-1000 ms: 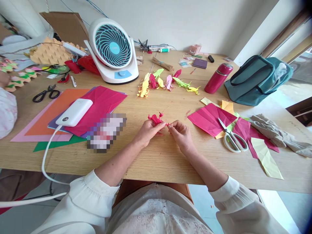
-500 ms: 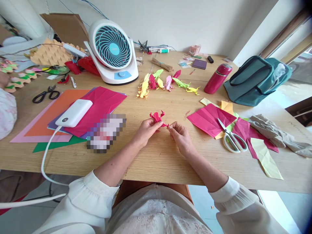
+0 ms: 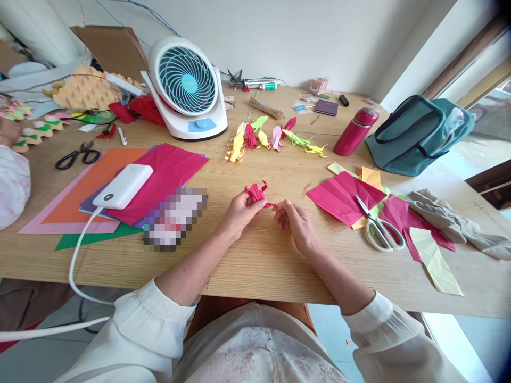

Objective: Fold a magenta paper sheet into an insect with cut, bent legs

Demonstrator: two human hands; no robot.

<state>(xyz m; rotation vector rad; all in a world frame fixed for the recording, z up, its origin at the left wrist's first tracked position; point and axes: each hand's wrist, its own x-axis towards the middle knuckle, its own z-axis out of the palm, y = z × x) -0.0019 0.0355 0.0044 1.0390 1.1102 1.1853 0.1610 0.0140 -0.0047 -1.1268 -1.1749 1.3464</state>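
Note:
My left hand (image 3: 236, 217) pinches a small folded paper frog (image 3: 255, 192), crimson, with thin bent legs that stick out at the top and right. Beside the tip of its right-hand leg is my right hand (image 3: 297, 223), its thumb raised off the half-curled fingers and nothing seen between them. Whether a fingertip still touches that leg is hard to make out. Beyond my hands lies a group of finished paper frogs (image 3: 275, 137) in yellow, green, pink and crimson.
Scissors (image 3: 381, 229) lie on crimson paper sheets (image 3: 343, 197) at right, near a grey cloth (image 3: 443, 218), a red flask (image 3: 355, 133) and a teal bag (image 3: 419, 135). At left are a power bank (image 3: 123, 186), coloured paper (image 3: 80, 197), a fan (image 3: 187, 85) and another person's sleeve (image 3: 14, 181).
My right thumb has lifted away from the frog's leg, and the pinch has loosened. My left hand keeps hold of the frog in about the same place. The view has shifted slightly.

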